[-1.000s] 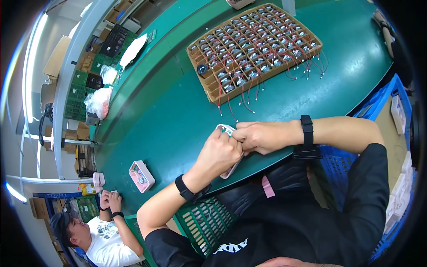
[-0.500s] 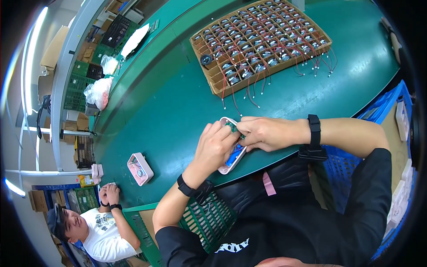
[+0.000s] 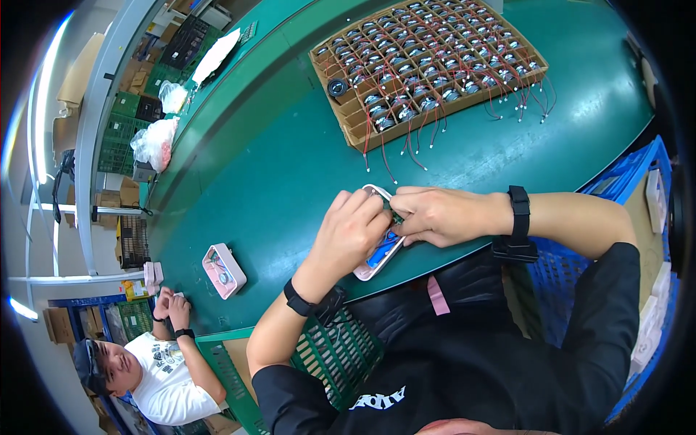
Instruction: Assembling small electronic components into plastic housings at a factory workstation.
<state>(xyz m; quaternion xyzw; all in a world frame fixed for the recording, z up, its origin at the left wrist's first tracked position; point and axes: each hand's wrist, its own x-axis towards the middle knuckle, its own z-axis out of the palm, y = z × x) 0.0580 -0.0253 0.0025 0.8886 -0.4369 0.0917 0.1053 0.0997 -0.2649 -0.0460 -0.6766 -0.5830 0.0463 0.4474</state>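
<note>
A pale pink plastic housing (image 3: 367, 273) lies on the green table's near edge, its hollow side up. Inside it are a blue battery pack (image 3: 382, 249) and part of a green circuit board (image 3: 396, 217). My left hand (image 3: 351, 233) closes over the left rim, its fingertips bent in by the board. From the other side my right hand (image 3: 438, 216) pinches at the board and the right rim; its fingertips hide what is between them. A second pink housing (image 3: 235, 281) with wires and a round part inside stands on the table to the left.
A divided cardboard tray (image 3: 349, 135) of round speakers with red and black leads sits farther back on the green table (image 3: 283, 196). Beside my right arm is a blue crate (image 3: 551, 268); a green crate (image 3: 341, 355) stands below my left. A co-worker (image 3: 156, 370) sits at far left.
My hands stay at the housing, with only small finger shifts over the board. The co-worker's hands have moved slightly apart. The whole view has shifted a little.
</note>
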